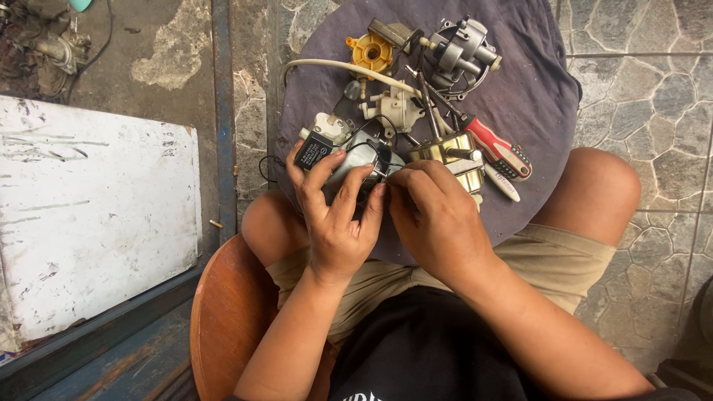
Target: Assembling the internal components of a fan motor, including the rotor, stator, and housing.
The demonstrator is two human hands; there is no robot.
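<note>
Underneath, purple cloth over stone-paved floor, white board left

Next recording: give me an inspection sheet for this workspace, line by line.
Surface: grey cloth spread on a stone-paved floor in front of the knees.
Job's things: small motor assembly with a black block, held over the cloth.
Clutter: red-handled screwdriver, yellow plastic part, grey metal housing, brass-coloured block.
Grippers: left hand wraps the assembly; right hand fingers pinch at its side.
Cables: cream hose curves across the cloth; thin black wires on the assembly.
Surroundings: white scuffed board, wooden seat.
</note>
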